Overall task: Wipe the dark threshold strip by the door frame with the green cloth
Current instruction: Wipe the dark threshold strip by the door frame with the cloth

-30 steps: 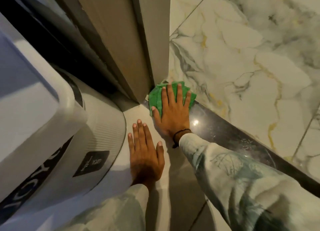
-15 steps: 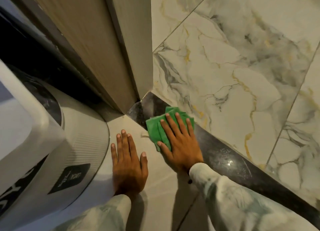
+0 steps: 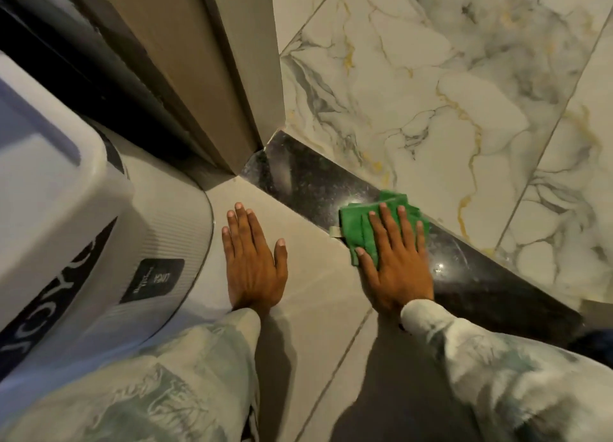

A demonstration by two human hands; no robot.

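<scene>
**Right hand flat on cloth, mid-strip**

Cloth point(image 3: 360, 229), green and folded, lies on the strip point(image 3: 308, 183) at centre right of frame, its left edge hanging a bit over onto the beige floor tile point(image 3: 315, 276). Right hand point(image 3: 396, 259) presses down on it palm-flat, fingers point(image 3: 388, 222) extended and slightly spread, thumb out to the left on the cloth's lower corner. No pinch, just flat pressure.

Strip runs diagonally from the base of the door frame point(image 3: 238, 86) at upper centre down to the lower right edge. It is dark and glossy, with light glints near the hand. The stretch between frame and cloth is bare.

Left hand point(image 3: 253, 259) lies flat on the beige tile at centre, fingers together and straight, thumb apart to the right. It holds nothing and is well clear of the cloth.

Both sleeves point(image 3: 497, 368) are pale and patterned, at the bottom of frame. White appliance point(image 3: 83, 242) with a dark label fills the left side, just beside the left hand. Marble tile point(image 3: 431, 93) covers the upper right, bordering the strip's far edge.
</scene>
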